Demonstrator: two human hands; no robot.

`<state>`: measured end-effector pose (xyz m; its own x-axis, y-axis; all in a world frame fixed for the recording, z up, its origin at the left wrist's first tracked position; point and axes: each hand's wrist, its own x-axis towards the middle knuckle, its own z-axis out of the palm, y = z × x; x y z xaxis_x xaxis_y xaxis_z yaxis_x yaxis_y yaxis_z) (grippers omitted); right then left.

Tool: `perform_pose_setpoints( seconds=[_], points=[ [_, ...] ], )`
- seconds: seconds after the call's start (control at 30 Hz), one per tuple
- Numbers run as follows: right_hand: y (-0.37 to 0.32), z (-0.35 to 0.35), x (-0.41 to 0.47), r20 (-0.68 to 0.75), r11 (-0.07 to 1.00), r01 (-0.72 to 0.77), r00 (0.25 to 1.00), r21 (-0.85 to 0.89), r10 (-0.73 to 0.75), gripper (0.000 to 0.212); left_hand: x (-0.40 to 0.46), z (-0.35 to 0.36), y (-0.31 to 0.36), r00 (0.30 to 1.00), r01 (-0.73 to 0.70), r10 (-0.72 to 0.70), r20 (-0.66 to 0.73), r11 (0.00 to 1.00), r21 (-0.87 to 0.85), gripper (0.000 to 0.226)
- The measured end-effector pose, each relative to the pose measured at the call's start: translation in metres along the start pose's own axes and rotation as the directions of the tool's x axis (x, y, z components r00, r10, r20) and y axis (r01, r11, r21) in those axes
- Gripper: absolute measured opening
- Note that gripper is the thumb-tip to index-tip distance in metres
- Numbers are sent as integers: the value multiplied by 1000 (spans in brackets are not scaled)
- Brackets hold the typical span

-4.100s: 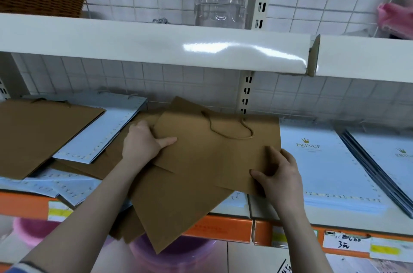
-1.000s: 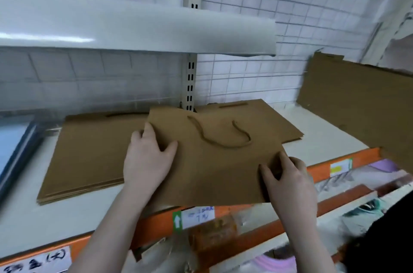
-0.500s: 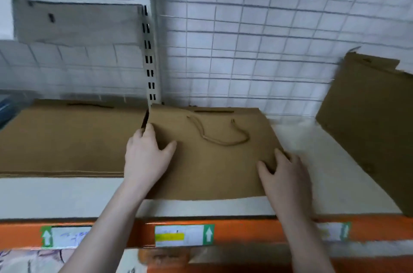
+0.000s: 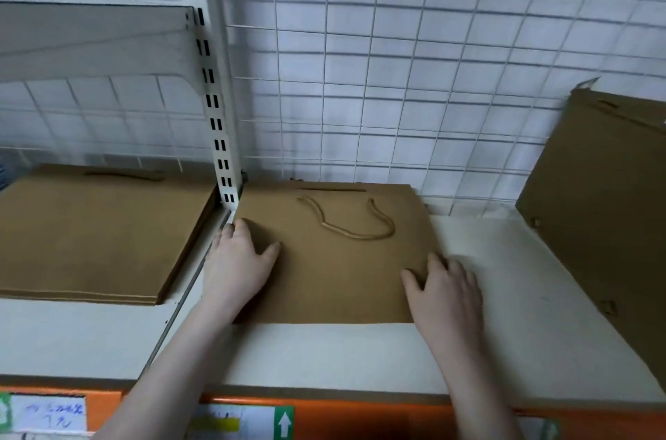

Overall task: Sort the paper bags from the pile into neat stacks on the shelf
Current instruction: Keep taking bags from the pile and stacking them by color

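Note:
A flat brown paper bag with a cord handle lies on the white shelf, its back edge close to the wire grid. My left hand rests flat on the bag's left edge, thumb spread onto the paper. At the bag's right edge my right hand lies with straight fingers, the thumb on top of the bag. Left of the upright sits a neat stack of larger brown bags.
A slotted metal upright splits the two shelf bays. A large brown bag leans upright at the far right. An orange shelf edge with price labels runs along the front. An upper shelf overhangs the left bay.
I have carried the bag from the mixed pile to this bay, set it down flat and pushed it back toward the grid. My fingers have gone from gripping its edges to lying flat.

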<state>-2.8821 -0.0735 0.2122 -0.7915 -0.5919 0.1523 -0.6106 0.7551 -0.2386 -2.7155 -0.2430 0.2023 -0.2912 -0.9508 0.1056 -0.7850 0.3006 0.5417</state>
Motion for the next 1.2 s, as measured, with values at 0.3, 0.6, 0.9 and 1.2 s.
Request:
perform_pose_setpoints(
  seconds=[0.3,0.6,0.9,1.2],
  points=[
    [-14,4,33,35,999,35,999,-13,-35,51,36,7,6,998,27,-29,53,999,40,69],
    [-16,8,32,-16,999,17,1000,-34,-18,50,31,13,12,999,20,-15,-37,990,142,75],
    [-9,17,31,-135,998,29,991,48,-22,50,15,5,11,947,-103,152,-284,978,183,58],
    [-14,23,1,-308,966,234,932,108,-192,48,-38,-15,-8,935,-114,213,-284,937,329,63]
  ],
)
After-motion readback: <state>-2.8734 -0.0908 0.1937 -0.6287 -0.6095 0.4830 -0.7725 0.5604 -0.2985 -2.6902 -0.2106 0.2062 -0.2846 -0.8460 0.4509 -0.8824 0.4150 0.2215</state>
